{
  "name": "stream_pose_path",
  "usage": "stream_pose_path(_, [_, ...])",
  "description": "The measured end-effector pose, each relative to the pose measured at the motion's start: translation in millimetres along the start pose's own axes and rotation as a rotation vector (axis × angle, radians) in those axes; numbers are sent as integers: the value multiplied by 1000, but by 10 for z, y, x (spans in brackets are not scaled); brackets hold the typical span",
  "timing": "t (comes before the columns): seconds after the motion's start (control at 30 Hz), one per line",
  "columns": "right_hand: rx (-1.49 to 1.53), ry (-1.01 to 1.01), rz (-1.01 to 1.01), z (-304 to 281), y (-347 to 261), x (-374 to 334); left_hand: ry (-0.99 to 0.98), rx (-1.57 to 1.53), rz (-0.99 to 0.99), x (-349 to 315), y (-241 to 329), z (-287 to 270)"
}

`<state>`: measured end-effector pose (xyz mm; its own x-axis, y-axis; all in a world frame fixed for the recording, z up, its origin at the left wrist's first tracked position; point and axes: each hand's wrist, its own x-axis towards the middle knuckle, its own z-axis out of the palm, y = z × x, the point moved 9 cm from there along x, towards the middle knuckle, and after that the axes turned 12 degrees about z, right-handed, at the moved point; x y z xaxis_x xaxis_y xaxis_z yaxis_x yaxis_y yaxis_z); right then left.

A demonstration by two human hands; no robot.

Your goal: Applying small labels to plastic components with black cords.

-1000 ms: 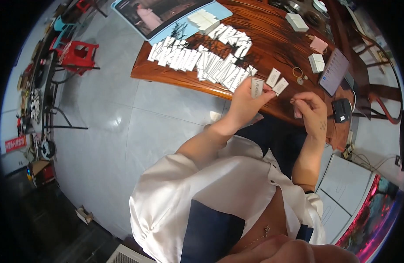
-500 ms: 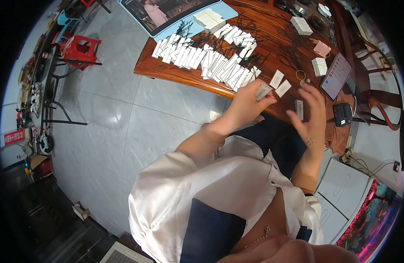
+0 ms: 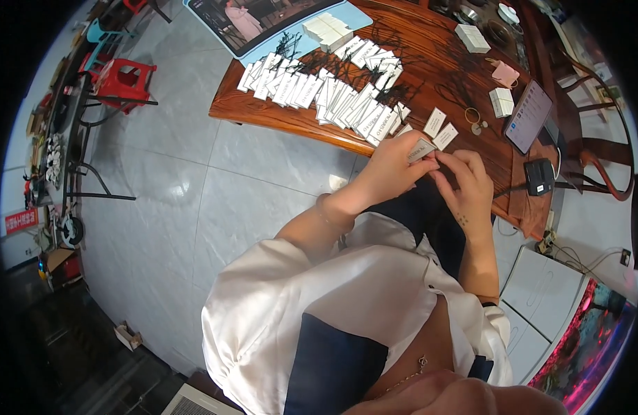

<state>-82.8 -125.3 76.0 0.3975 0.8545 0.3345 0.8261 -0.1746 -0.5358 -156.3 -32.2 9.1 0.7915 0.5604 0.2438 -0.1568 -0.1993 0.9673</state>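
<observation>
My left hand [image 3: 392, 168] is closed on a white hang tag [image 3: 421, 149], gripped between thumb and fingers above the table's near edge. At the tag's right end, my right hand [image 3: 466, 181] has its thumb and index finger pinched together; whatever lies between them is too small to make out. Just beyond the hands, one loose tag [image 3: 434, 122] lies beside another tag [image 3: 445, 135]. To their left spreads a long overlapping row of white tags [image 3: 336, 100] with black strings [image 3: 343, 69].
Behind the row, a block of stacked white cards [image 3: 327, 32] sits by a large screen [image 3: 253, 21] on the wooden table [image 3: 229, 104]. Rightward are a gold ring [image 3: 472, 115], a card stack [image 3: 502, 102], a propped tablet [image 3: 529, 116] and a black box [image 3: 539, 177]. Red stools [image 3: 125, 79] stand left.
My right hand has moved left, from open above the table to a pinch against the tag in my left hand. The left hand has stayed nearly in place.
</observation>
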Motion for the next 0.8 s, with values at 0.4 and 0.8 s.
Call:
stream_pose_path(0.4, [38, 265, -155, -149, -67, 48, 62, -446, -38, 8, -156, 96])
stream_pose_path(0.8, [100, 262, -47, -13, -86, 165, 107, 36, 186, -20, 98, 43])
